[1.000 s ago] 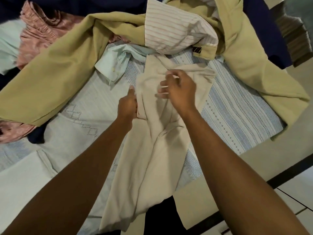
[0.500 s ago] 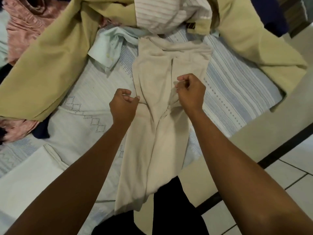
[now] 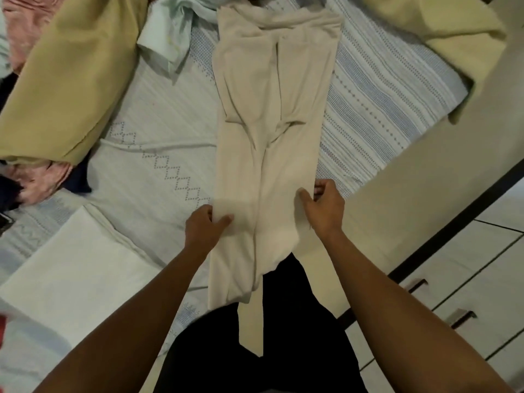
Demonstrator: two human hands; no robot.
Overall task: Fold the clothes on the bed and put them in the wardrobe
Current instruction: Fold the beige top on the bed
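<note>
Bed: you are working at its near edge. The patterned sheet is showing around the unfolded heap, with the yellow garment sprawling on the left and far right, and the mint garment and pink garment lying beyond it.

Beige trousers: these are now lying stretched lengthwise down the middle of the sheet. The waist is pointing away from you and the leg ends are hanging over the bed edge against your dark clothing. A second ago the cloth was bunching at the waist; it is now lying much flatter, with creases remaining around the crotch. Judgement: smoothing is nearly done, the first fold is not yet made, and the wardrobe step is still ahead.

Hands: both have been travelling down from the waist area towards you. Both forearms are reaching forward, roughly parallel, one on each side of the legs.

Left hand: it is pinching the left leg's outer edge, with the thumb lying on top and the fingers tucking beneath.

Right hand: it is gripping the right edge, with the thumb pressing on the cloth and the fingers curling round the hem side.
</note>
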